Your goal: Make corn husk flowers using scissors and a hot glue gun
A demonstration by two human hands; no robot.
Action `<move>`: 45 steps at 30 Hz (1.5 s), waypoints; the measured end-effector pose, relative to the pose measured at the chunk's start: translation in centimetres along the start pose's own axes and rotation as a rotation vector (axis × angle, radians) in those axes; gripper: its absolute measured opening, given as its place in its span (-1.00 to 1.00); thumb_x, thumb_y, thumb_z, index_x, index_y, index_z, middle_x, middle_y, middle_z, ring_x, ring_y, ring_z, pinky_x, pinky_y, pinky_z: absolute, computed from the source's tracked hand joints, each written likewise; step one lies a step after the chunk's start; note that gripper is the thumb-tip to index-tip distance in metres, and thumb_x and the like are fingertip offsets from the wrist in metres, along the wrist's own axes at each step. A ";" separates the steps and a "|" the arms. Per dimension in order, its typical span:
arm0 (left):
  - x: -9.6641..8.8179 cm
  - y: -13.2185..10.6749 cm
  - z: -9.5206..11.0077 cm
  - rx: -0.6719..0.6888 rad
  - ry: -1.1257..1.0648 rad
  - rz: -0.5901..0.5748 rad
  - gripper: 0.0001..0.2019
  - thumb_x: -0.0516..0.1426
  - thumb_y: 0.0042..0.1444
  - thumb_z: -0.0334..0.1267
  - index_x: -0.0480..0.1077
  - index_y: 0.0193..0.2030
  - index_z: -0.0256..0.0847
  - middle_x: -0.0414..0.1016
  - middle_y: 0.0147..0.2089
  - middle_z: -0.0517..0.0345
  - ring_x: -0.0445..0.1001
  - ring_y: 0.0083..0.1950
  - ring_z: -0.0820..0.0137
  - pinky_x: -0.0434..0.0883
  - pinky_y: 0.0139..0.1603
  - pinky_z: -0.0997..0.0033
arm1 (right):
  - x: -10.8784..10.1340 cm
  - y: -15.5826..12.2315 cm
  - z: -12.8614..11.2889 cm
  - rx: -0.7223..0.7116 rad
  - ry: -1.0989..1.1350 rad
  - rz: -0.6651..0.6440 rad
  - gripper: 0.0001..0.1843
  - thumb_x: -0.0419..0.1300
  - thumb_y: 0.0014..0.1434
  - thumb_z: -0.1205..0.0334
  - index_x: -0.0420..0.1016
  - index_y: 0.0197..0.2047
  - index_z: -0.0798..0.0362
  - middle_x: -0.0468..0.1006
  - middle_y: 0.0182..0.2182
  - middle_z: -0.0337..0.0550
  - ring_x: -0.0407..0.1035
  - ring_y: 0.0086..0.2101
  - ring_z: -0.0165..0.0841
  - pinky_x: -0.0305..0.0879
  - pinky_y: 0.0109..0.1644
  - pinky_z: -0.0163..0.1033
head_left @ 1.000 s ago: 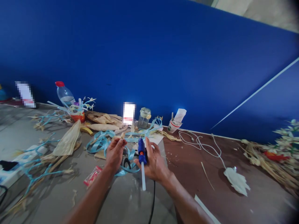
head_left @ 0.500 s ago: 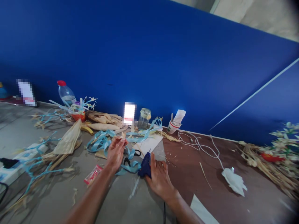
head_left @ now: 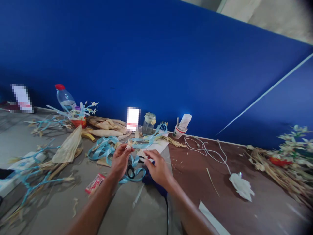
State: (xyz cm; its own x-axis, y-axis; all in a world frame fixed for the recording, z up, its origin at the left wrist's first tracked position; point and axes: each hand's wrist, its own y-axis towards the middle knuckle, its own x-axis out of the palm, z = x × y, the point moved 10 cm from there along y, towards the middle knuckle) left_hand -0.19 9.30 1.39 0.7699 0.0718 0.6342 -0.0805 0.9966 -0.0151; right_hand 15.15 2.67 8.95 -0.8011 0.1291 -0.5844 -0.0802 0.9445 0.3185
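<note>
The left hand (head_left: 120,160) pinches a small cream papery flower (head_left: 129,145), likely light, fragile, best held by its base. The right hand's (head_left: 157,165) grip: cannot tell.

Two hands (head_left: 120,160) (head_left: 158,167), one glue gun (head_left: 154,185), two screens (head_left: 133,118) (head_left: 22,98), one red-capped bottle (head_left: 65,98), one jar (head_left: 148,124).

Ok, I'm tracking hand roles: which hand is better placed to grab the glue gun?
Probably the right hand: it partly overlaps the hot glue gun in view, while the left hand pinches a pale flower.
</note>
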 end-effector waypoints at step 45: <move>0.7 -0.1 0.1 0.066 0.096 -0.088 -0.68 0.38 -0.19 -0.25 0.50 -0.23 -0.17 0.52 -0.36 0.21 0.45 -0.36 0.47 0.37 -0.24 0.45 | 3.3 4.7 0.8 0.217 0.505 0.107 -0.79 0.11 0.07 0.16 0.43 -0.49 0.08 0.47 -0.57 -0.25 0.35 -0.49 -0.40 0.27 -0.35 -0.32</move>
State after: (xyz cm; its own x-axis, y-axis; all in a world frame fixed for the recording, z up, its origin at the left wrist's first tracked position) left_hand 0.29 9.23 1.87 0.8325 -0.0094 0.5540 -0.0491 0.9947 0.0907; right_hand 12.62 7.80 7.97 -0.9869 0.1177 -0.1101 0.0988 0.9815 0.1642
